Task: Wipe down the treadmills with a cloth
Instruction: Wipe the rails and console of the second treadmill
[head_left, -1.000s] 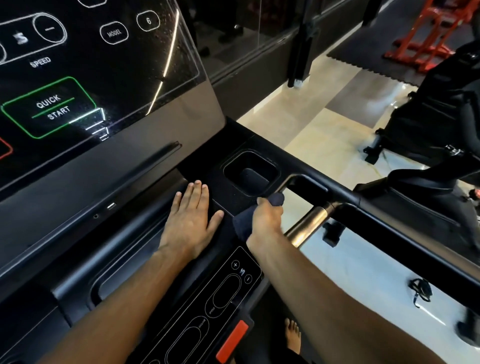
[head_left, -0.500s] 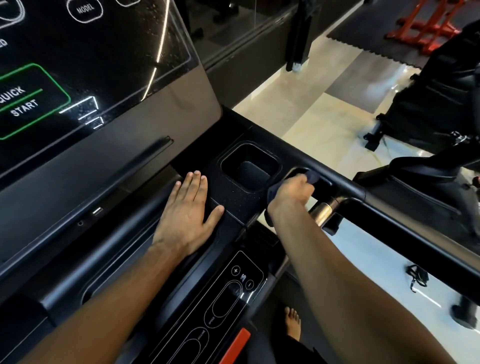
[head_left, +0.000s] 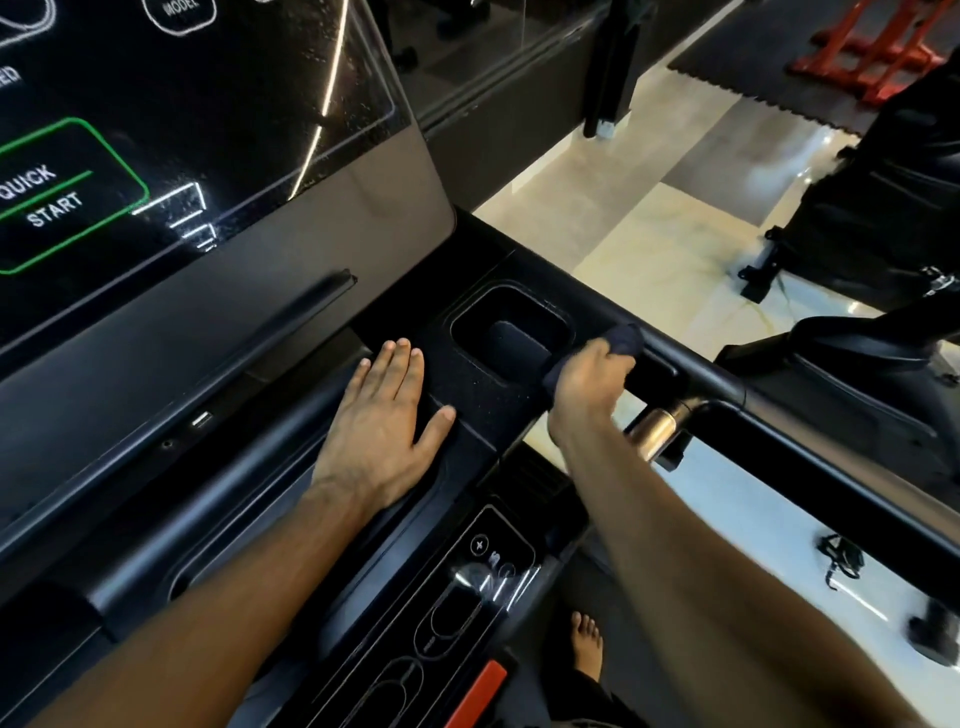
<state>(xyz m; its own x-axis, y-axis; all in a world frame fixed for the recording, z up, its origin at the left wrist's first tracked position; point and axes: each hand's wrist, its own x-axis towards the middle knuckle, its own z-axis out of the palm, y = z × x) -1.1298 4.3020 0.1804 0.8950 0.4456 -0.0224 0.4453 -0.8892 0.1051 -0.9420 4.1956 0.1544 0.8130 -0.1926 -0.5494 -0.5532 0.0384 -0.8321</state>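
Since half a second ago: right hand (head_left: 589, 382) advanced with cloth (head_left: 623, 338) along console edge toward handrail (head_left: 696, 376); left hand (head_left: 384, 421) unchanged.

Left to right:
- Touchscreen (head_left: 171, 130): lit, QUICK START button (head_left: 47, 192) outlined green.
- Left hand: flat, fingers straight, pressed on treadmill console (head_left: 467, 384).
- Cup recess (head_left: 511, 332): between both hands.
- Right hand: clenched around dark cloth, pressed against handrail start.
- Metal grip (head_left: 657, 428): just beside right wrist, below rail.
- Exercise bike (head_left: 883, 218): beyond rail, on tiled floor (head_left: 649, 249).
- Red key (head_left: 480, 693) and bare foot (head_left: 587, 644): bottom centre.
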